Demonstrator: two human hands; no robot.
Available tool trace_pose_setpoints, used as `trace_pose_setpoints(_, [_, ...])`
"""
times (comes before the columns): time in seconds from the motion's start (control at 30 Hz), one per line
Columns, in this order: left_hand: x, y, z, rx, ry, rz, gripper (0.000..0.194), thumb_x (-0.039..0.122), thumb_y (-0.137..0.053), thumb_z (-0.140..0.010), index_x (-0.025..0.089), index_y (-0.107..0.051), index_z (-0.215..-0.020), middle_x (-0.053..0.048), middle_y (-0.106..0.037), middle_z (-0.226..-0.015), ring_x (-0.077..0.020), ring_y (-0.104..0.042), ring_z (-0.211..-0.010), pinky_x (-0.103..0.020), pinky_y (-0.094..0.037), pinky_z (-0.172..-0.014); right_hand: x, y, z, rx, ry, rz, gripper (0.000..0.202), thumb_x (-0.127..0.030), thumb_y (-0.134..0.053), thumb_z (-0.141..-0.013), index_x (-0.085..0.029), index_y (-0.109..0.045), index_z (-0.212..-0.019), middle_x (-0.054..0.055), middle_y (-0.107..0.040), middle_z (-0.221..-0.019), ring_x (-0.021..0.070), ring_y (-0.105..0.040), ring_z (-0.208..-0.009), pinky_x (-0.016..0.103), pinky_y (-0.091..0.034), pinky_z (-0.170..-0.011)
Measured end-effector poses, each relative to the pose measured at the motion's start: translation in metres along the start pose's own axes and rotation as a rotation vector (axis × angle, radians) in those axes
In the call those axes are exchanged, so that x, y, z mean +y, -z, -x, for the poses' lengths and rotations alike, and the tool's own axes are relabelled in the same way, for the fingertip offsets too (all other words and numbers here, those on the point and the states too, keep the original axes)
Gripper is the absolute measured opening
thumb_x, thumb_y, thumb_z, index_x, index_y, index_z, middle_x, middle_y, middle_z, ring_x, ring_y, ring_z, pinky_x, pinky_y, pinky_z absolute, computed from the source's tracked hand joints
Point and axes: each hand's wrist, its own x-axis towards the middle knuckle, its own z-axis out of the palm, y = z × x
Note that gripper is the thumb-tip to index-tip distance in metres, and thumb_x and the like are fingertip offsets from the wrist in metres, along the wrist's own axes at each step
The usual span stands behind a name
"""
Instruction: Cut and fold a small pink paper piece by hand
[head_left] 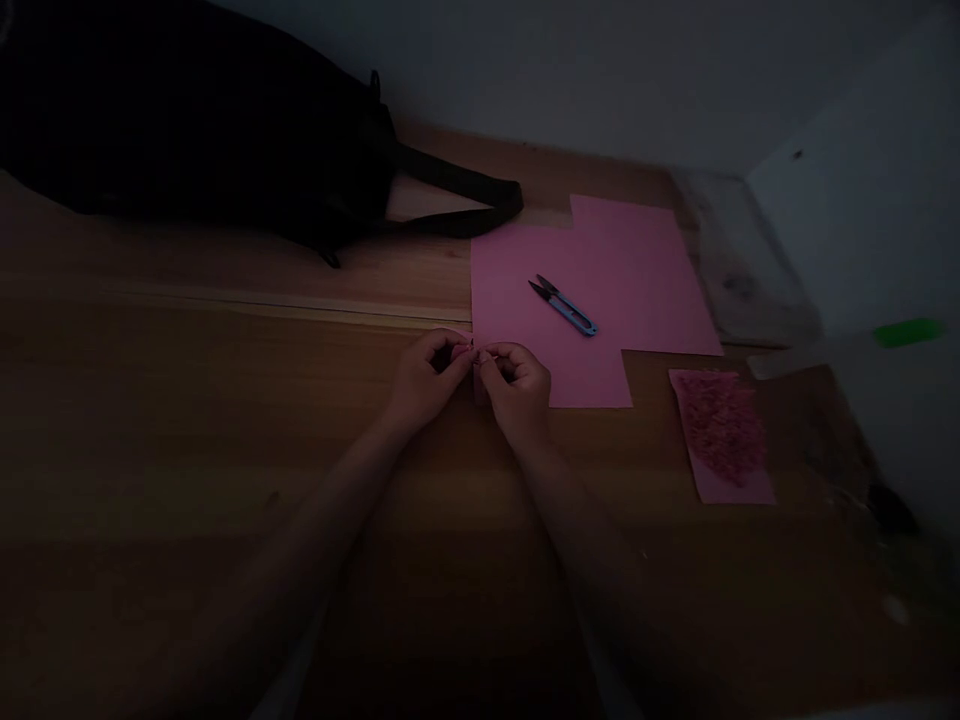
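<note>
My left hand (pixel 429 378) and my right hand (pixel 520 385) meet fingertip to fingertip at the left edge of a pink sheet (pixel 517 360). Thumb and forefinger of each hand are pinched together. A small pink piece (pixel 460 350) shows between the left fingers. What the right fingertips hold is too small and dark to make out. Blue thread snips (pixel 574 315) with dark blades lie on the pink sheets, beyond and to the right of my hands.
A black bag (pixel 202 120) with a strap (pixel 457 180) lies at the back left of the wooden table (pixel 187 430). To the right, pink shreds (pixel 724 425) are heaped on a small pink sheet (pixel 724 487). A green-ended object (pixel 907 332) is at the far right.
</note>
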Motion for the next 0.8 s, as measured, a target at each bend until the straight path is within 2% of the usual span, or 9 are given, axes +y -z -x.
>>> trace_pose_setpoints(0.47, [-0.0022,-0.0008,0.0018,-0.008,0.032,0.067,0.007,0.020,-0.059,-0.071,0.019,-0.061,-0.078,-0.001,-0.064,-0.079,-0.0136,-0.059,-0.076,-0.027,-0.047,-0.072,0.0013,0.0000,0.0004,-0.010,-0.008,-0.010,0.013,-0.030,-0.055,-0.074,-0.018,-0.059,-0.076,-0.006,-0.050,-0.051,0.0074,-0.045,-0.042,0.020,-0.036,-0.043])
trace_pose_setpoints(0.8, [-0.0017,-0.0009,0.0014,-0.005,-0.001,0.008,0.007,0.020,-0.059,-0.071,0.019,-0.062,-0.077,-0.001,-0.066,-0.080,-0.0133,-0.060,-0.075,-0.027,-0.048,-0.071,0.0007,-0.0005,0.0003,0.014,0.012,0.029,0.013,-0.030,-0.056,-0.072,-0.017,-0.060,-0.075,-0.006,-0.052,-0.049,0.0073,-0.046,-0.042,0.020,-0.036,-0.043])
